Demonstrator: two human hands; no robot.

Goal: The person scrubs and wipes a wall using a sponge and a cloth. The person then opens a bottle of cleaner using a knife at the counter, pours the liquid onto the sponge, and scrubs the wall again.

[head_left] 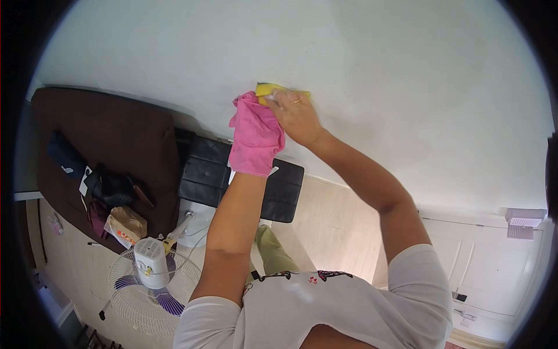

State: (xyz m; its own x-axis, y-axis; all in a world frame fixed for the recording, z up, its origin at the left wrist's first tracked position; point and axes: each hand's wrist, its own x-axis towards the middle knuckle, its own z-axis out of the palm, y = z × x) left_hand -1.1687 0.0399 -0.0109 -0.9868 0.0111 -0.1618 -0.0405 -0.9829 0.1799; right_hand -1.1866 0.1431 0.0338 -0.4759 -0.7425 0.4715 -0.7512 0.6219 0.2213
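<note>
My right hand (295, 115) is closed on a yellow sponge (264, 89) with a dark edge at one corner, and the sponge lies against the pale wall (395, 87). A ring shows on one finger. Just to the left is my left hand (256, 131), raised to the same height and covered to the wrist by a loose pink covering (253, 148), a glove or a cloth; I cannot tell which. Its fingers are hidden inside the pink material. The pink covering touches or overlaps the sponge's left end.
Below my hands stands a black padded seat (282, 192). At left, a brown sofa or mattress (104, 116) carries bags and a paper bag (125, 224). A white fan (152, 264) is at lower left. A white door (471, 262) and a small wall-mounted box (525, 220) are at right.
</note>
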